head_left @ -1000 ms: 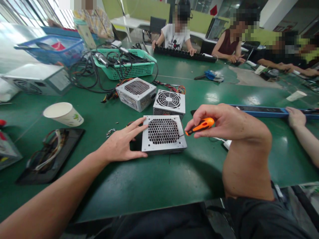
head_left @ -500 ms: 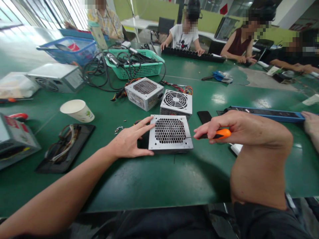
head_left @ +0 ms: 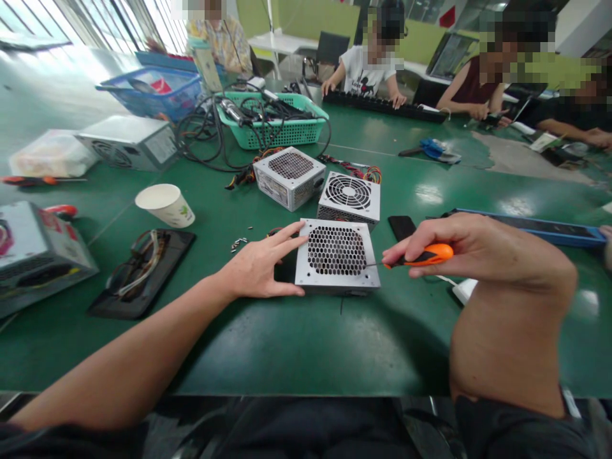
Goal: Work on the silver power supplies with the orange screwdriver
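A silver power supply box (head_left: 336, 252) with a honeycomb grille lies on the green table (head_left: 287, 344) in front of me. Against its left side rests my left hand (head_left: 261, 264), fingers spread, touching the upper left edge and the lower left corner. My right hand (head_left: 430, 248) grips an orange and black screwdriver (head_left: 436, 254), held nearly level. Its thin shaft points left, and the tip is at the right part of the grille. Small screws (head_left: 239, 243) lie beyond my left hand.
Two more power supplies (head_left: 291, 173) (head_left: 351, 193) stand just behind. A paper cup (head_left: 167, 205), a black tray with cables (head_left: 143, 274) and a large metal unit (head_left: 41, 255) are left. Green (head_left: 287, 134) and blue baskets (head_left: 148, 95) stand farther back. A phone (head_left: 402, 227) lies right; people sit across.
The camera view has shifted, so the whole scene sits slightly farther right. My left hand stays on the box, and my right hand still grips the screwdriver at the grille's right side.
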The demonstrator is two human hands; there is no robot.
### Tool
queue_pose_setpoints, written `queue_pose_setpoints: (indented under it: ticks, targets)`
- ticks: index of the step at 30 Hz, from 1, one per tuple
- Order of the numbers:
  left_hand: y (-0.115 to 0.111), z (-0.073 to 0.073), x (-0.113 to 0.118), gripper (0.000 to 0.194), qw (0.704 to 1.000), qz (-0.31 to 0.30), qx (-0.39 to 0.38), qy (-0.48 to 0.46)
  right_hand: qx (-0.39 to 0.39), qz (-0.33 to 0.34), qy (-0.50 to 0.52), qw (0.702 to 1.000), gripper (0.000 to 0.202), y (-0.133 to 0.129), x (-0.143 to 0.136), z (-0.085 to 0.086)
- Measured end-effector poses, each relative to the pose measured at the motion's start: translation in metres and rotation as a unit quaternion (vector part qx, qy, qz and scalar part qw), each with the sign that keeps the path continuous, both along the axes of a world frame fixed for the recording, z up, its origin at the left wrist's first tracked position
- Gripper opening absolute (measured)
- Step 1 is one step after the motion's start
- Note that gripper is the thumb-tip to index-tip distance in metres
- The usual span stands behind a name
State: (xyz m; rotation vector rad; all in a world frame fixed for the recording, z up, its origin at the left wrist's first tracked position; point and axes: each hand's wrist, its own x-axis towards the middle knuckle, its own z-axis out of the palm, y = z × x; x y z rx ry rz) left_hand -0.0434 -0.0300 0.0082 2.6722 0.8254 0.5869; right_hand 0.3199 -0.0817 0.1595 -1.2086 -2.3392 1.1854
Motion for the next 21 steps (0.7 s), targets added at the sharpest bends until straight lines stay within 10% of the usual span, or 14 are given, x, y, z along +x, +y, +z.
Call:
queue_pose_setpoints:
  ticks: [13, 21]
  targets:
    - [0.0, 0.0, 0.001, 0.102, 1.0, -0.001, 0.006, -0.008, 0.16, -0.078, 0.017, 0.984, 0.021, 0.007, -0.006, -0.007]
    - [0.001, -0.001, 0.0, 0.103, 1.0, -0.006, 0.017, -0.014, 0.263, -0.218, 0.222, 0.913, 0.038, -0.016, -0.075, -0.02]
